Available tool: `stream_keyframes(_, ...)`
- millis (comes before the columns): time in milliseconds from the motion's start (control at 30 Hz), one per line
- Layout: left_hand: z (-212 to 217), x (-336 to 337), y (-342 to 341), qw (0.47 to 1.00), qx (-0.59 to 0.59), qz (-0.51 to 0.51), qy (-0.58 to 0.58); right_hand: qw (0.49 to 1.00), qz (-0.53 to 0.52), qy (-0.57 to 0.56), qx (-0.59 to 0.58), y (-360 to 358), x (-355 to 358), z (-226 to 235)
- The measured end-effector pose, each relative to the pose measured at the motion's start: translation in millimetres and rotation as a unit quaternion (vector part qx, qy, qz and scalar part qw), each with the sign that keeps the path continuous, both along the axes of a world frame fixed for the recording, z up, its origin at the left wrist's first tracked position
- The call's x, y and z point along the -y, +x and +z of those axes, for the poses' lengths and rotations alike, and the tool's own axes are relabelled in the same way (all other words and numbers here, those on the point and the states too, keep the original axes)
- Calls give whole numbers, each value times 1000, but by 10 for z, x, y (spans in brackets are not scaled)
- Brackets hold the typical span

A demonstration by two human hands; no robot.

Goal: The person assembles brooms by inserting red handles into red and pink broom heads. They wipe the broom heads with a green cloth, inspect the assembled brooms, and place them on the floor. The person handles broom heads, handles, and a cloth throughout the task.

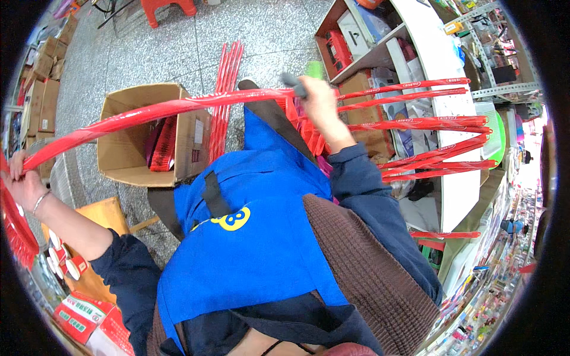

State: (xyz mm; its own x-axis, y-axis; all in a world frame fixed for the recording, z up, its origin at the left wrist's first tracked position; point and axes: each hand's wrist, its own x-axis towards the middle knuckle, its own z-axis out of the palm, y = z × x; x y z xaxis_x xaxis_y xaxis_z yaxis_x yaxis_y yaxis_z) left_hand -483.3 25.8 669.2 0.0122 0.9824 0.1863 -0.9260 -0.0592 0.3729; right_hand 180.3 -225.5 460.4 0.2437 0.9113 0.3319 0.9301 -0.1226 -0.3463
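Note:
A long red plastic-wrapped pole [160,108] runs across in front of me, bowed by the lens. My left hand [24,184] is wrapped round it at the far left. Beside that hand, at the picture's rim, hang red bristles [22,240] like a broom's; how they join the pole is hard to see. My right hand [317,104] is closed at the pole's other end, round a dark grey piece [295,84] that sticks up there. Whether this piece is fixed to the pole cannot be made out. More red-wrapped poles [427,123] lie just right of my right hand.
An open cardboard box [127,160] with dark red things inside stands on the speckled floor. Several red poles [228,89] lie beside it. At the right is a white shelf unit [454,204]. A wooden stool [104,216] and a red-and-green carton [83,317] are at lower left.

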Motion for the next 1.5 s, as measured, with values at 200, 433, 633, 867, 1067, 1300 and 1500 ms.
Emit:
stream_keyframes(200, 32, -223, -435, 997, 23, 54, -41, 964, -218, -16, -148, 542, 402, 2)
stream_keyframes(433, -5, -175, 281, 998, 43, -5, -47, 901, 129, -14, -414, -20, 241, 645)
stream_keyframes(633, -141, -9, 1858, 994, 30, -99, -34, 694, 203, 133, -678, -194, 146, 1313)
stream_keyframes(867, -281, 313, 3283, 951, 119, -268, -95, 619, 117, 221, -744, 64, 665, 1424)
stream_keyframes(1067, -646, 817, 4229, 873, -67, -483, -25, 649, -97, 465, -594, 342, 1094, 1613)
stream_keyframes(1300, -916, 1199, 4366, 824, -277, -493, 46, 704, 65, 404, -580, 504, 1245, 1603)
stream_keyframes(1500, -977, 1038, 4100, 823, -335, -457, 24, 779, -49, 367, -507, 713, 1296, 1524)
